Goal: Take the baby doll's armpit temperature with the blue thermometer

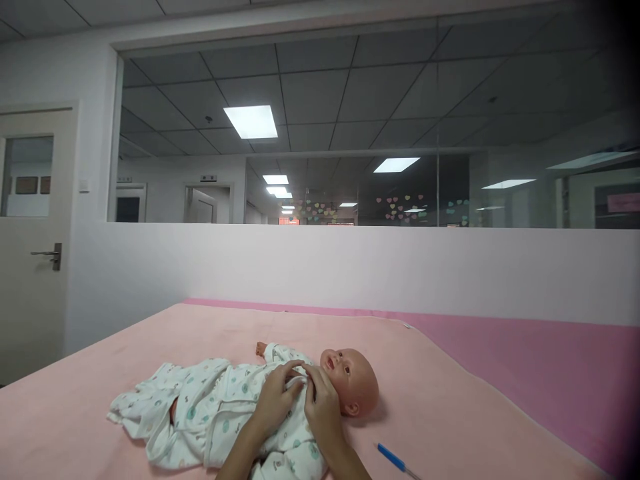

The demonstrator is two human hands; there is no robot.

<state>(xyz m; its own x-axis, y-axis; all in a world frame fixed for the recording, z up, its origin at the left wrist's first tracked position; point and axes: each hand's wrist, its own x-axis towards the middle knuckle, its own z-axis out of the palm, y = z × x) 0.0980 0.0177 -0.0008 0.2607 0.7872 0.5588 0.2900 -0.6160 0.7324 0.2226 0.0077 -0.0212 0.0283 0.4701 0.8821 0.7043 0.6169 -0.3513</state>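
A baby doll (356,383) lies on its back on the pink cloth, its head to the right. It is dressed in a white, green-printed baby outfit (200,393), rumpled and spread out towards the left. My left hand (279,395) is bent over the doll's chest, its fingertips closed on the outfit's front near the collar. Close beside it, just below the doll's chin, my right hand (323,403) also has its fingers curled together on the fabric at the neckline. The exact grip under the fingertips is partly hidden. One small doll hand (261,349) sticks out of the far sleeve.
The pink cloth (450,413) covers the table, over a darker pink sheet (530,360) at the right. A thin blue-handled tool (391,457) lies near the front edge. A white wall (350,267) with a wide window stands behind; a door (35,287) is at left.
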